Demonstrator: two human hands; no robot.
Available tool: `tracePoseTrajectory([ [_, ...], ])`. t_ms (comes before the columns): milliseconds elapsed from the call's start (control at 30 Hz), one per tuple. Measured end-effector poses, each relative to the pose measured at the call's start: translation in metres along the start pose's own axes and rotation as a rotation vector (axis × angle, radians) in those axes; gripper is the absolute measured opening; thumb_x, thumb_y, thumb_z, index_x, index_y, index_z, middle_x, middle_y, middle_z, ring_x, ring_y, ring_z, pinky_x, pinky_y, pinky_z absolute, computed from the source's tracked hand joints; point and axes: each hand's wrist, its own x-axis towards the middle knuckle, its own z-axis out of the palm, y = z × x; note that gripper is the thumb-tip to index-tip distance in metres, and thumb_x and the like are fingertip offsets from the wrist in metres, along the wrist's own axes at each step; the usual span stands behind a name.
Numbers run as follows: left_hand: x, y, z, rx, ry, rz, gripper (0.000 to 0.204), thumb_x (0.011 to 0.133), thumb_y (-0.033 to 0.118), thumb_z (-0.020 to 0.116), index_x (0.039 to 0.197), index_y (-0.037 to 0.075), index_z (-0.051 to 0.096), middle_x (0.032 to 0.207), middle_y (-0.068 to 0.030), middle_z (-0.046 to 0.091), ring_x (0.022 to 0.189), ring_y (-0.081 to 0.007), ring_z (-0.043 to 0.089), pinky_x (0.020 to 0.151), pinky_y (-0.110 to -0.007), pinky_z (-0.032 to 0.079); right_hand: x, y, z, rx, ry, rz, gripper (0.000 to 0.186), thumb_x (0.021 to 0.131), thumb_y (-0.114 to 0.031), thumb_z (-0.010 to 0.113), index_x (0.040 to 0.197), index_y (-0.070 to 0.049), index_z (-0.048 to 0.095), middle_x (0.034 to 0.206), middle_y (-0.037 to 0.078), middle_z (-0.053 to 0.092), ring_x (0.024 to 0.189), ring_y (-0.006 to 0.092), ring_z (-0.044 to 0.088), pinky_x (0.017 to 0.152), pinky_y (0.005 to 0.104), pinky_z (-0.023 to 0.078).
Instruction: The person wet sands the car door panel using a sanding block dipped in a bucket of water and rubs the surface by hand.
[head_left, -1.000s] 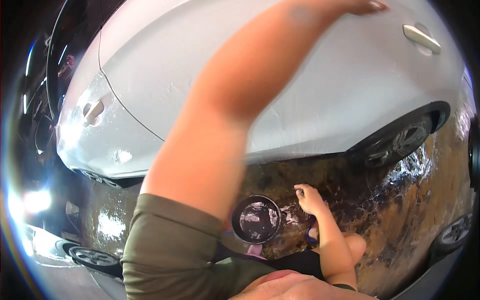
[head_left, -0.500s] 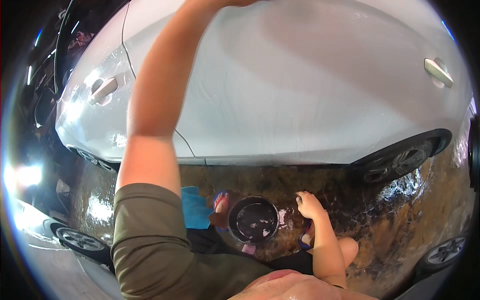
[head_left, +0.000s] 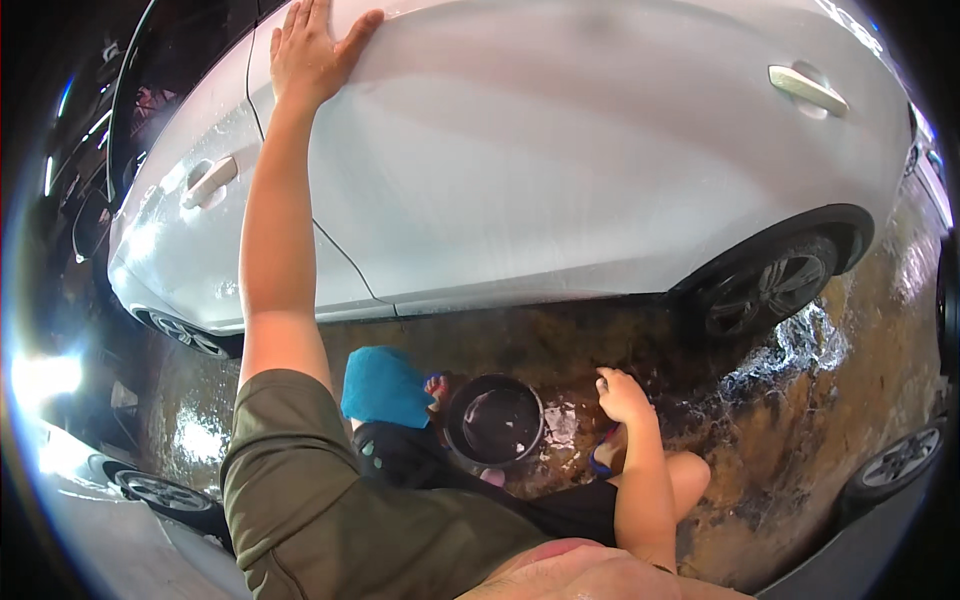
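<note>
My left hand (head_left: 312, 55) lies flat on the silver-white car door (head_left: 520, 160), near its upper edge by the seam between two doors. Its fingers are spread and hold nothing visible. My right hand (head_left: 624, 396) hangs low over the wet floor, right of a round black bucket (head_left: 495, 420). Its index finger and thumb stand apart; the other fingers are partly hidden, and I see nothing in it. Dark liquid fills part of the bucket. A turquoise cloth (head_left: 386, 388) is draped over my left knee.
The car's wheel (head_left: 775, 290) stands at the right, with two door handles (head_left: 808, 90) along its side. Wet brown floor (head_left: 740, 440) surrounds me. A small pink thing (head_left: 493, 477) is by the bucket. Other cars' wheels (head_left: 170, 491) are behind me on both sides.
My left hand has slid left and down the door and now shows whole; before, it was mostly cut off at the top. My right hand has hardly moved.
</note>
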Motion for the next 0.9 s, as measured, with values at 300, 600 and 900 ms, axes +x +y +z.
tracePoseTrajectory([
  [300, -0.222, -0.026, 0.048, -0.023, 0.159, -0.275, 0.088, 0.103, 0.058, 0.046, 0.163, 0.003, 0.014, 0.169, -0.0242, 0.01, 0.157, -0.0431, 0.006, 0.125, -0.059, 0.007, -0.019, 0.023, -0.005, 0.018, 0.011, 0.014, 0.041, 0.098, -0.021, 0.057, 0.134, -0.001, 0.061, 0.124, 0.029, 0.065, 0.12, 0.0434, 0.061, 0.103, 0.0494, 0.048],
  [600, -0.506, -0.053, 0.028, -0.806, -1.097, -1.282, 0.08, 0.093, 0.064, 0.062, 0.133, -0.006, 0.062, 0.127, -0.0229, 0.067, 0.115, -0.031, 0.065, 0.101, -0.042, 0.049, 0.006, 0.023, 0.026, -0.031, -0.117, -0.064, 0.039, 0.096, -0.023, 0.056, 0.128, -0.005, 0.068, 0.122, 0.025, 0.068, 0.116, 0.0421, 0.064, 0.103, 0.049, 0.049],
  [900, -0.534, -0.053, -0.075, -0.521, -0.969, -1.285, 0.093, 0.092, 0.079, 0.046, 0.153, 0.01, 0.044, 0.147, -0.0299, 0.051, 0.139, -0.0419, 0.049, 0.116, -0.047, 0.036, 0.041, -0.019, 0.065, -0.075, -0.284, -0.061, 0.04, 0.091, -0.023, 0.057, 0.126, -0.012, 0.072, 0.115, 0.023, 0.072, 0.112, 0.0396, 0.067, 0.101, 0.0443, 0.051],
])
